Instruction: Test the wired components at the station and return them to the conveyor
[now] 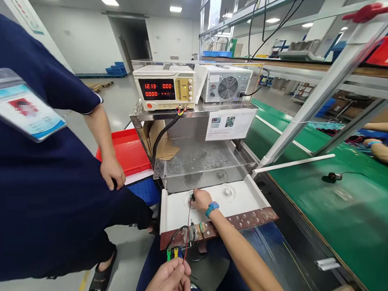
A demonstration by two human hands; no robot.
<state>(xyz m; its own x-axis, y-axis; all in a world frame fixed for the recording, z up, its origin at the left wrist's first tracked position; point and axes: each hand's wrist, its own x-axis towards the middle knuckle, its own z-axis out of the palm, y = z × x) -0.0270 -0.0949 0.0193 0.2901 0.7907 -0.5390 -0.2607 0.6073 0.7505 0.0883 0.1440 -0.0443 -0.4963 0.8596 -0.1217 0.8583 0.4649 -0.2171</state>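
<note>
Right hand [202,200] pinching small dark part [192,197] at white tray [175,211], near its rear edge, left half. Left hand [172,279] pinches red wire [188,222] below the front edge — wire crosses brown strip [242,220], cluttered by black cable [174,237]. Power supply [166,93] behind; co-worker [51,169] beyond left edge.

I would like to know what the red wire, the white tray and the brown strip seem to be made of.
Red wire: probably plastic-insulated metal; it looks smooth, thin, evenly coloured. White tray: perhaps plastic, with smooth white surfaces. Brown strip: fibreboard or painted wood, unclear; the surface looks dull and worn.
</note>
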